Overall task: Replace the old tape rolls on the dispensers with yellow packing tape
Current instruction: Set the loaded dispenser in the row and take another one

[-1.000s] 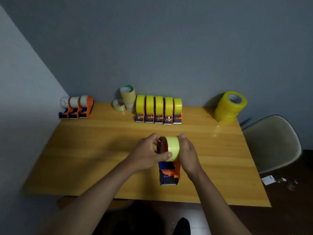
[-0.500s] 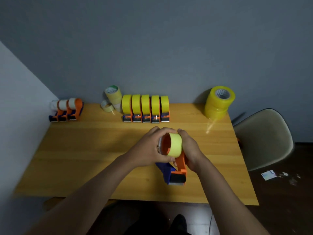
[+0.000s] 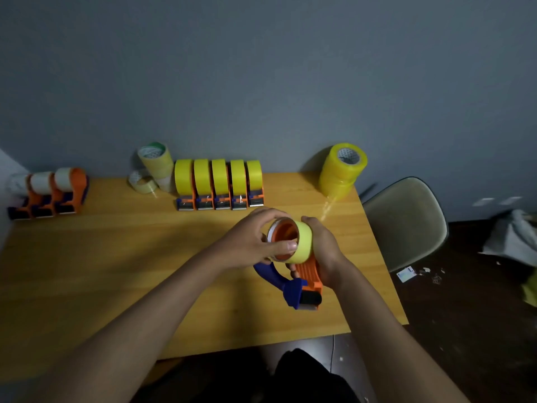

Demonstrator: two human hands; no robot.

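Over the middle of the wooden table (image 3: 116, 271) I hold an orange and blue tape dispenser (image 3: 302, 283), tilted with its blue handle toward me. A pale yellow tape roll (image 3: 303, 242) sits on its orange hub. My left hand (image 3: 252, 242) grips the roll's near rim, thumb across the hub. My right hand (image 3: 322, 251) clasps the roll's far side and the dispenser body. Five dispensers with yellow rolls (image 3: 219, 184) stand in a row at the back. Three dispensers with whitish old rolls (image 3: 52, 193) stand at the far left.
A stack of yellow tape rolls (image 3: 341, 170) stands at the back right corner. Loose pale rolls (image 3: 154, 167) lie left of the row. A beige chair (image 3: 406, 222) stands to the right of the table, with scraps on the dark floor (image 3: 465, 315).
The dispenser has been lifted and tilted so its blue handle swings out to the left. Both hands stayed on the roll. The view has shifted to the right.
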